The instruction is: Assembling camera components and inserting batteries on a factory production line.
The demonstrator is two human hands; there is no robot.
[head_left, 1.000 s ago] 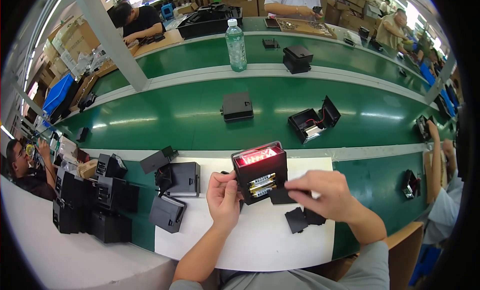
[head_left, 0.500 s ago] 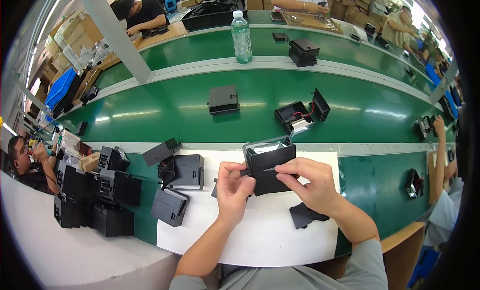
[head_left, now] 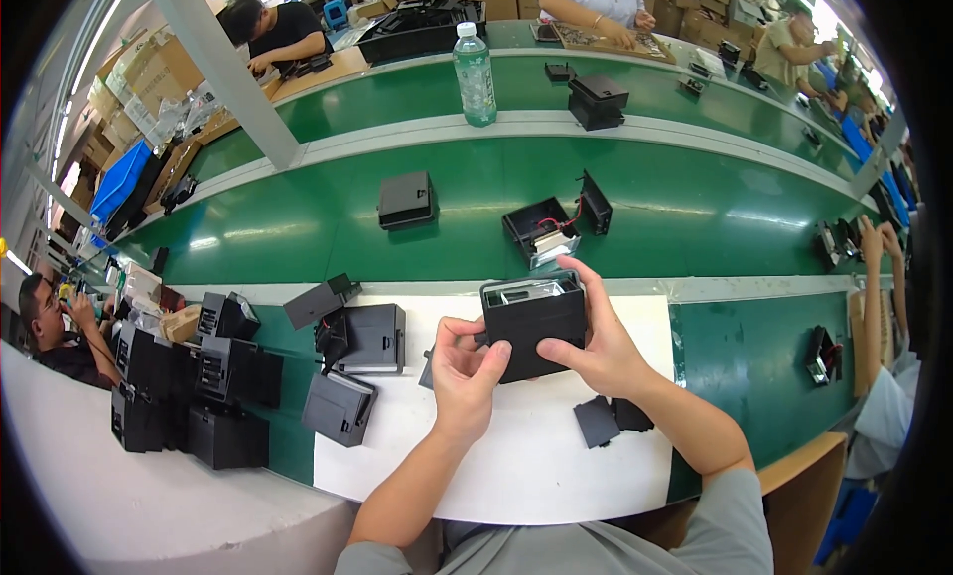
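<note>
Black box [head_left: 533, 322]: held between both hands above the white mat [head_left: 516, 456], open top facing far, pale part showing inside.
Left hand [head_left: 465, 374]: fingers curled onto the box's near left corner, thumb on its front face.
Right hand [head_left: 593, 342]: fingers wrapped over the right side and far rim, thumb on the front.
Two small black pieces [head_left: 612, 419]: on the mat, just right of the hands.
Open black case [head_left: 552, 224]: far on the green belt [head_left: 695, 198], lid tilted up, red wires and a pale part inside.
Closed black case [head_left: 406, 199]: belt, far left of centre.
Clear bottle [head_left: 475, 60]: upright on the far belt, green label band, white cap.
Stacked black housings [head_left: 189, 386]: near left.
Cardboard cartons [head_left: 124, 83]: far left, brown; blue bin [head_left: 119, 180] beside them.
</note>
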